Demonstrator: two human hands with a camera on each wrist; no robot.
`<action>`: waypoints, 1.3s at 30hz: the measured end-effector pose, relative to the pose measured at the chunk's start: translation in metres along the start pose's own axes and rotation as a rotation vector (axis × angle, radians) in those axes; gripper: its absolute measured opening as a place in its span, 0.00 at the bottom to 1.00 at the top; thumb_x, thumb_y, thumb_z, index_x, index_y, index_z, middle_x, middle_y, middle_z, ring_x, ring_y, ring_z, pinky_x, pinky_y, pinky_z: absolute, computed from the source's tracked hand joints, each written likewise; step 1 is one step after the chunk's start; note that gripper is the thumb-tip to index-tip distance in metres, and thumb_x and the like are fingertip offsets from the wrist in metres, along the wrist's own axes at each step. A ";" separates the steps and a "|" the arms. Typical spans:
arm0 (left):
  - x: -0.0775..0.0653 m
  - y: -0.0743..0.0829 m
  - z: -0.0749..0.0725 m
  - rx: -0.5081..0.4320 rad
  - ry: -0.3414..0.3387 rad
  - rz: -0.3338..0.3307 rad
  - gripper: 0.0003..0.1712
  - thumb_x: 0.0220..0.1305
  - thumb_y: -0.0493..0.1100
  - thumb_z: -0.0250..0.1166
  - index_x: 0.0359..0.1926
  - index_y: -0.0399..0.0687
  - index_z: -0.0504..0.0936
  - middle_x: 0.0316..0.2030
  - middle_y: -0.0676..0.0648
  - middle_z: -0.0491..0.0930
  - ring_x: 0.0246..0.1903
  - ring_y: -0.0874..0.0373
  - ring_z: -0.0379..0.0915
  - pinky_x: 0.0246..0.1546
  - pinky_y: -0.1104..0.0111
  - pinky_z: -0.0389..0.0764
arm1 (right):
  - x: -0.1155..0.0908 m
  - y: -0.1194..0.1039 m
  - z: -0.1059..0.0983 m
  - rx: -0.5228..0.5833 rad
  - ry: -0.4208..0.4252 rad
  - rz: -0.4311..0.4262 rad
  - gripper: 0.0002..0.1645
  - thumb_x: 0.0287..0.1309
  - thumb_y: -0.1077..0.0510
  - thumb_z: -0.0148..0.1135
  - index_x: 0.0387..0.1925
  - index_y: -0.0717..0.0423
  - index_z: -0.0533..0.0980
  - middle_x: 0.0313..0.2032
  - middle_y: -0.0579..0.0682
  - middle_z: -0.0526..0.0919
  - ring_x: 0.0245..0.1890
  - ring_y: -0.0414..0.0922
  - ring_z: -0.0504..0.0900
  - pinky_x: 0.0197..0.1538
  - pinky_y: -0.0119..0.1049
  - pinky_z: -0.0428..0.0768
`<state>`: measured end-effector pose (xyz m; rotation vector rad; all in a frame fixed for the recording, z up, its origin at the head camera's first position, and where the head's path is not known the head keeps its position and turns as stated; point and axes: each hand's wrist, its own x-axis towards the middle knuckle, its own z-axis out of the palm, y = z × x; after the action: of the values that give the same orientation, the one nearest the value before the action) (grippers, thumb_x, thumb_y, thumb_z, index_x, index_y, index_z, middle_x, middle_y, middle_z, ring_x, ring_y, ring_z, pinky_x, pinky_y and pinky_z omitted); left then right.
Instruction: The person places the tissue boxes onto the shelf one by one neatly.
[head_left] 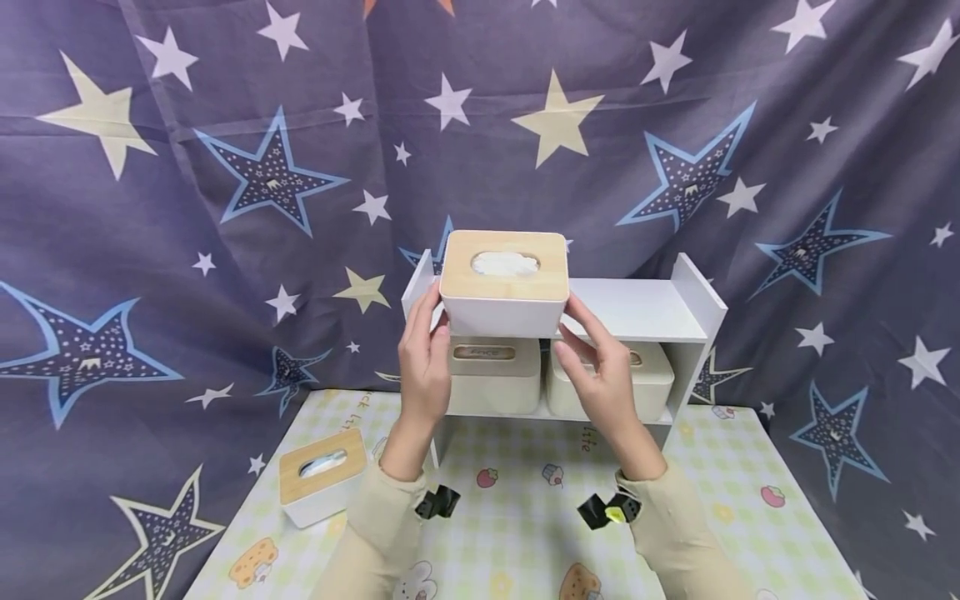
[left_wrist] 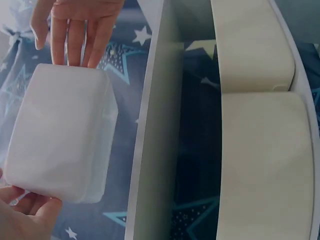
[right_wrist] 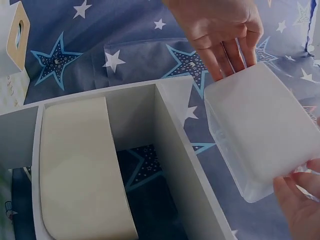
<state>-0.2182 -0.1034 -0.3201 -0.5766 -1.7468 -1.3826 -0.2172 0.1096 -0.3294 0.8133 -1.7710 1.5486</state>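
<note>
Both hands hold a white tissue box [head_left: 504, 279] with a light wood lid and an oval slot, white tissue showing inside. The box is raised in front of the left part of a white two-tier shelf's top board [head_left: 626, 307]. My left hand [head_left: 425, 367] grips its left end, and my right hand [head_left: 600, 371] grips its right end. Seen in the left wrist view, the plain underside of the box [left_wrist: 55, 132] is clear of the shelf wall [left_wrist: 155, 120]. Fingers of both hands lie against opposite ends of the box [right_wrist: 262, 130] in the right wrist view.
Two cream bins [head_left: 498, 387] [head_left: 651, 379] fill the lower shelf. A second wood-lidded tissue box [head_left: 322, 479] stands on the checked tablecloth [head_left: 510, 517] at the left. Upright side panels [head_left: 697, 292] border the top board. Behind hangs a star-patterned curtain [head_left: 480, 183].
</note>
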 end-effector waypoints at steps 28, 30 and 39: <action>0.015 -0.042 0.000 0.113 -0.061 -0.194 0.34 0.71 0.34 0.43 0.76 0.34 0.53 0.75 0.37 0.58 0.76 0.47 0.54 0.76 0.53 0.62 | 0.019 0.036 0.023 0.038 -0.142 0.186 0.35 0.66 0.68 0.58 0.72 0.64 0.62 0.72 0.61 0.67 0.73 0.56 0.66 0.71 0.39 0.72; 0.015 -0.042 -0.001 0.120 -0.069 -0.192 0.34 0.71 0.34 0.44 0.77 0.35 0.52 0.76 0.38 0.56 0.76 0.48 0.53 0.77 0.53 0.60 | 0.019 0.036 0.022 0.042 -0.139 0.191 0.35 0.66 0.68 0.58 0.72 0.64 0.62 0.72 0.61 0.66 0.73 0.56 0.65 0.71 0.40 0.72; 0.000 -0.039 -0.014 0.086 -0.081 -0.195 0.34 0.70 0.32 0.44 0.77 0.39 0.55 0.77 0.40 0.55 0.77 0.50 0.50 0.79 0.57 0.56 | 0.000 0.034 0.018 0.034 -0.117 0.139 0.33 0.64 0.70 0.58 0.70 0.65 0.65 0.70 0.61 0.69 0.70 0.57 0.68 0.70 0.41 0.74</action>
<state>-0.2437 -0.1276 -0.3415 -0.4294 -1.9597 -1.4243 -0.2456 0.0952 -0.3513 0.8272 -1.9257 1.6536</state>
